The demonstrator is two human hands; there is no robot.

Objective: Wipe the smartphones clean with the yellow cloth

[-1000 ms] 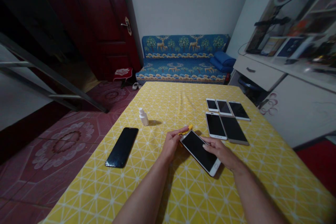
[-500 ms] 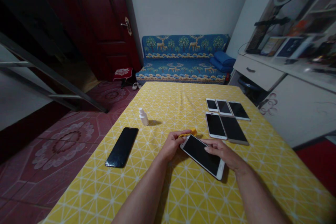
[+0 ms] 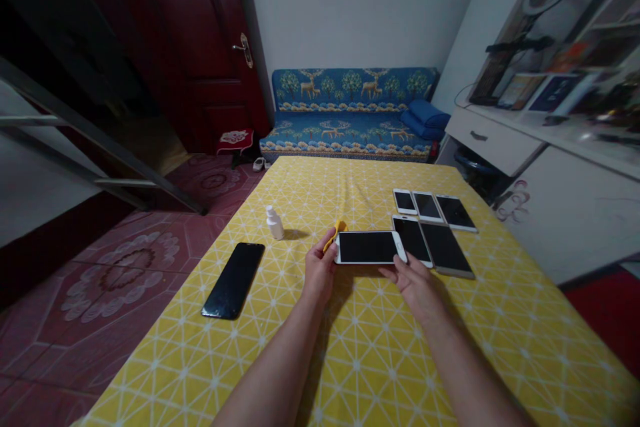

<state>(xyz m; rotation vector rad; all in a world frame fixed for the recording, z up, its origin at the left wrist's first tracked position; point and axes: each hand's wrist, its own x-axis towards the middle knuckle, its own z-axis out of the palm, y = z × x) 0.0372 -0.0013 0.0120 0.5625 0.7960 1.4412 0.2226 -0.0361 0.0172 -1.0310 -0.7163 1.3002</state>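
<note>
A white smartphone (image 3: 367,247) with a dark screen is held sideways above the table, its screen facing me. My left hand (image 3: 320,265) is closed on its left end and also has a yellow cloth (image 3: 340,229) pinched behind that end. The fingers of my right hand (image 3: 413,280) grip the lower right corner, by the home button. Behind the right end, a white-framed phone (image 3: 412,240) on the table is partly covered. A black phone (image 3: 233,280) lies to the left of my hands, with a small white spray bottle (image 3: 275,223) standing beyond it.
Several more phones lie in two rows at the right, among them a gold-edged one (image 3: 447,250). A yellow patterned cloth (image 3: 280,347) covers the table. Past the far edge is a blue sofa (image 3: 350,123); a white cabinet (image 3: 565,200) flanks the right side.
The white phone has turned from slanted to level and been raised away from me. My right hand has shifted from its long edge to its right end; the yellow cloth moved left with my left hand.
</note>
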